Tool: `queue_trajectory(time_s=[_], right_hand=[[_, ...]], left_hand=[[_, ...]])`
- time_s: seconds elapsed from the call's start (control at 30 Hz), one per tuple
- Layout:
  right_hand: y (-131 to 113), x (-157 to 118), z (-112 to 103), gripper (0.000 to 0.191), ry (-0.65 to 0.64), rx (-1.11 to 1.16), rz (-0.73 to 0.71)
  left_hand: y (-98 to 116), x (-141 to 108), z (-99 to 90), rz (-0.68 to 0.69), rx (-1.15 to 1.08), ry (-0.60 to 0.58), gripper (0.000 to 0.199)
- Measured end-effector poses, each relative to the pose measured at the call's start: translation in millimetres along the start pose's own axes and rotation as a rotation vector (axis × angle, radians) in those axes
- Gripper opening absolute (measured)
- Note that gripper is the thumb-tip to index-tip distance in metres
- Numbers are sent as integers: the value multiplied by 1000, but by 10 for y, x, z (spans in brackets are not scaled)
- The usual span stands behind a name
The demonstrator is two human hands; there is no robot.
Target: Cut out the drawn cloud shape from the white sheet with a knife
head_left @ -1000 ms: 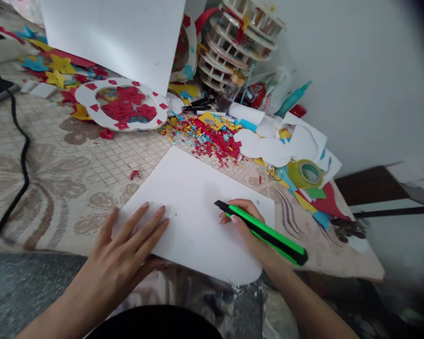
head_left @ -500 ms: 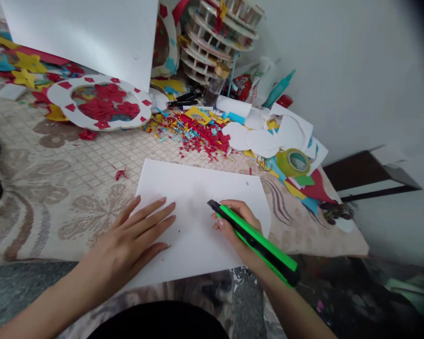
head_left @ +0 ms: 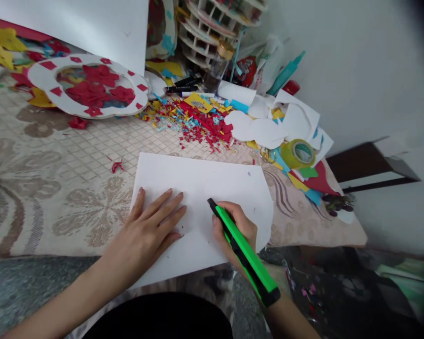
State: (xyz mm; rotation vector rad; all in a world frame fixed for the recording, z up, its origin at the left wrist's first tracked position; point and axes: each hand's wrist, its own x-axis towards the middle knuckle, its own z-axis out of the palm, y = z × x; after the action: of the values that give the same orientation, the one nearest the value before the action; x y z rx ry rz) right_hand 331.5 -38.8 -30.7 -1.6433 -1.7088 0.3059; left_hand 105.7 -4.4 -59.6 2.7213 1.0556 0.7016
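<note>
A white sheet [head_left: 198,179] lies at the table's front edge, its near side jutting over the edge. Flat on its left half rests my left hand [head_left: 155,226], fingers spread. My right hand [head_left: 235,226] grips a green and black utility knife [head_left: 245,254], held slanted with its tip pointing up and left over the middle of the sheet. Whether the tip touches the sheet I cannot tell. A few tiny dark specks lie on the sheet between the hands.
Behind the sheet lie red, yellow and blue paper scraps [head_left: 201,120]. A white flower-shaped frame [head_left: 42,77] with red diamonds stands at left. To the right are a roll of tape [head_left: 298,154] and white paper cutouts [head_left: 265,132]. A tiered white rack [head_left: 212,28] rises at the back.
The knife has turned steeper in my right hand, its rear end swinging down and left. My left hand has slid slightly right on the sheet. The view has shifted a little.
</note>
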Motion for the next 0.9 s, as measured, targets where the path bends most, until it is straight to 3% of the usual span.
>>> queue_trajectory(time_s=[0.37, 0.73, 0.9], right_hand=[[13, -30, 40, 22, 20, -15, -29], [28, -24, 43, 23, 18, -24, -43], [116, 45, 66, 27, 9, -5, -147]], left_hand=[[114, 25, -23, -112, -86, 36, 38], [104, 29, -27, -89, -50, 20, 37], [121, 30, -17, -114, -83, 43, 38]])
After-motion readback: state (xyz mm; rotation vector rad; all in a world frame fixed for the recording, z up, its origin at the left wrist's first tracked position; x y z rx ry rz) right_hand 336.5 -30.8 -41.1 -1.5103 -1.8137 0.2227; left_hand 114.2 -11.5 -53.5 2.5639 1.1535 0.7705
